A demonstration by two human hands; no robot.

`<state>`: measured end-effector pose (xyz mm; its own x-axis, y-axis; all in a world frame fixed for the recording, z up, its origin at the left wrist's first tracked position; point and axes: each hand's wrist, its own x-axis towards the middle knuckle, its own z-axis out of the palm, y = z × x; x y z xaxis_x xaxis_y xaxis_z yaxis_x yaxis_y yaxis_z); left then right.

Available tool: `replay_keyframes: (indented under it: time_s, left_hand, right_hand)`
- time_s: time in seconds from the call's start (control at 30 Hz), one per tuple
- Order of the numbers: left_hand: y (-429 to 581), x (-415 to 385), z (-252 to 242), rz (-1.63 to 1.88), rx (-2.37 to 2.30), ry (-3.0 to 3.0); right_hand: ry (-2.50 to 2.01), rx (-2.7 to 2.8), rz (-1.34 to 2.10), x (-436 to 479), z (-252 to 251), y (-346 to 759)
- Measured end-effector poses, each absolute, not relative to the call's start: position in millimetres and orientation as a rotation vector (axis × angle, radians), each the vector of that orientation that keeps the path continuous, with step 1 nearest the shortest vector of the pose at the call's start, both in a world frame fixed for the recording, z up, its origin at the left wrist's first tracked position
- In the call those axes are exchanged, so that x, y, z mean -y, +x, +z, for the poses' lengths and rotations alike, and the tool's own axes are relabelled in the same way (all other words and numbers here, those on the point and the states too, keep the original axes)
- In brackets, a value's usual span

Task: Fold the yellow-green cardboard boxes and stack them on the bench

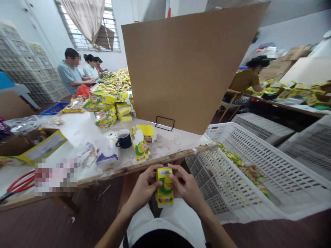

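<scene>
Yellow box point(164, 189) is held over the lap point(178, 218), near the table point(191, 140). Fingers of the left hand point(146, 184) and right hand point(187, 186) are bent a little and pinch its sides. Its front shows a green swirl, with black bars near the top.

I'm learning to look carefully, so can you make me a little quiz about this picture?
1. True or false: the left hand and right hand both touch the yellow box.
2. Which of these is nearest the dark mug: A) the window, B) the yellow cartons, C) the chair?
3. Fill in: the nearest crate on the right is coloured ____.
Key: 1. True. 2. B. 3. White.
</scene>
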<state>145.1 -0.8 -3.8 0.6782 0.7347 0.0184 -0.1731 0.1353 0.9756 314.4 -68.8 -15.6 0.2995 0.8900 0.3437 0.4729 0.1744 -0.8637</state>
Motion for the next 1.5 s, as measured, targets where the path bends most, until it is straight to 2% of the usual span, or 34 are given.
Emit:
replay_keyframes:
  time_s: [0.23, 0.3, 0.4, 0.5, 0.63, 0.77, 0.93, 1.17, 1.5]
  left_hand:
    - [162.0, 7.1, -9.3, 0.739, -0.494, 1.349]
    - [164.5, -9.0, -18.0, 0.833, -0.620, 1.530]
    - [157.6, -55.3, -33.9, 1.071, -1.208, 1.855]
    - [143.5, -104.8, -50.4, 1.059, -1.511, 1.817]
    - [131.8, -134.3, -64.7, 0.965, -1.623, 1.779]
    - [130.8, -126.0, -59.0, 1.038, -1.593, 1.810]
    - [136.3, -101.6, -33.9, 1.174, -1.393, 1.867]
    - [152.8, -40.8, -9.0, 1.062, -0.946, 1.961]
    - [152.1, -7.0, -8.2, 0.801, -0.600, 1.407]
  right_hand:
    - [-1.379, 1.332, 0.402, 64.7, -20.4, 318.9]
    - [-1.404, 1.270, 0.141, 65.3, -8.6, 335.8]
    - [-1.536, 0.931, -0.524, 70.9, 17.2, 376.0]
    - [-1.564, 0.761, -0.749, 78.8, 32.6, 404.1]
    - [-1.557, 0.919, -0.567, 80.0, 20.4, 396.3]
    - [-1.555, 0.964, -0.342, 71.5, 0.4, 365.5]
    - [-1.442, 1.174, -0.046, 57.3, -5.1, 324.9]
    - [-1.453, 1.537, -0.003, 43.5, -8.3, 292.9]
    - [-1.374, 1.228, 0.392, 52.4, -13.9, 288.0]
